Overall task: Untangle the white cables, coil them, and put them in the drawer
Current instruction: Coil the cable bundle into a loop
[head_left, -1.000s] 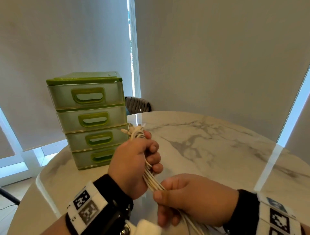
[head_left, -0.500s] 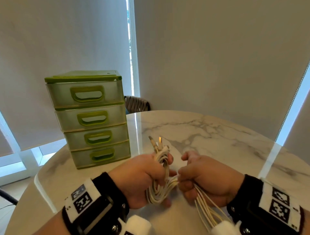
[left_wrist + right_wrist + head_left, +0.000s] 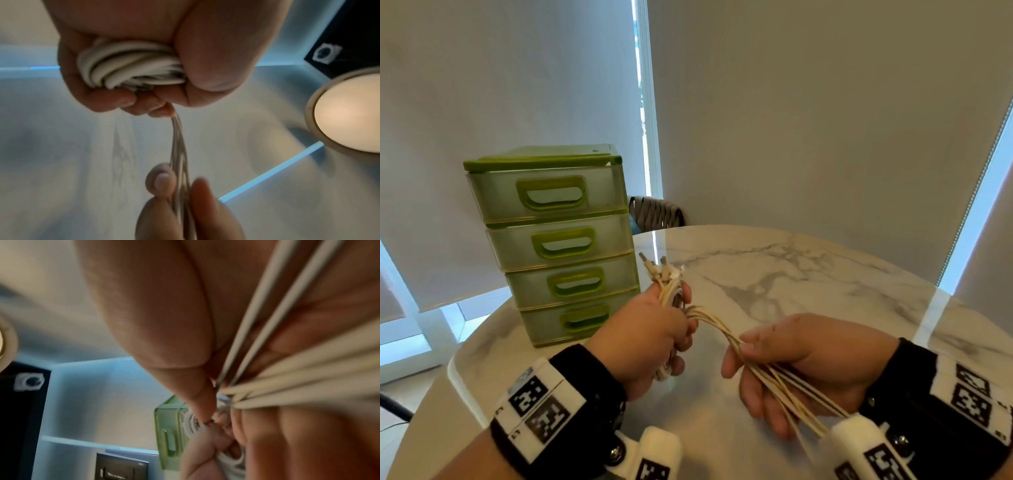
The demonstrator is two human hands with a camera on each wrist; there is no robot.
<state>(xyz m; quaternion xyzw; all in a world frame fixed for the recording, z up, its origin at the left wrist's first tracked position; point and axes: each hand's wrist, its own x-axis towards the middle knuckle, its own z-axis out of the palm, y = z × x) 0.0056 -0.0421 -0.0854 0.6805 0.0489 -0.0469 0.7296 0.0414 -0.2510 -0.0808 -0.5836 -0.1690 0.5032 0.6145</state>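
My left hand (image 3: pixel 654 332) grips a coiled bunch of white cables (image 3: pixel 671 291), and their plug ends (image 3: pixel 659 270) stick up above my fist. In the left wrist view the coil (image 3: pixel 131 65) sits wrapped inside my curled fingers. From the fist several loose strands (image 3: pixel 722 334) run right and down into my right hand (image 3: pixel 791 363), whose thumb and fingers pinch them. The strands (image 3: pixel 287 369) cross my right palm in the right wrist view. A green four-drawer unit (image 3: pixel 558 246) stands on the table just left of my hands, all drawers closed.
A round white marble table (image 3: pixel 808 274) lies under my hands, with bare surface to the right and behind. A woven chair back (image 3: pixel 654 212) shows beyond the far edge. Grey blinds hang behind, with bright window strips at left and right.
My hands have moved apart: the right hand has slid down the strands toward me, drawing them out, while the left hand keeps the coil and has lifted slightly toward the drawers.
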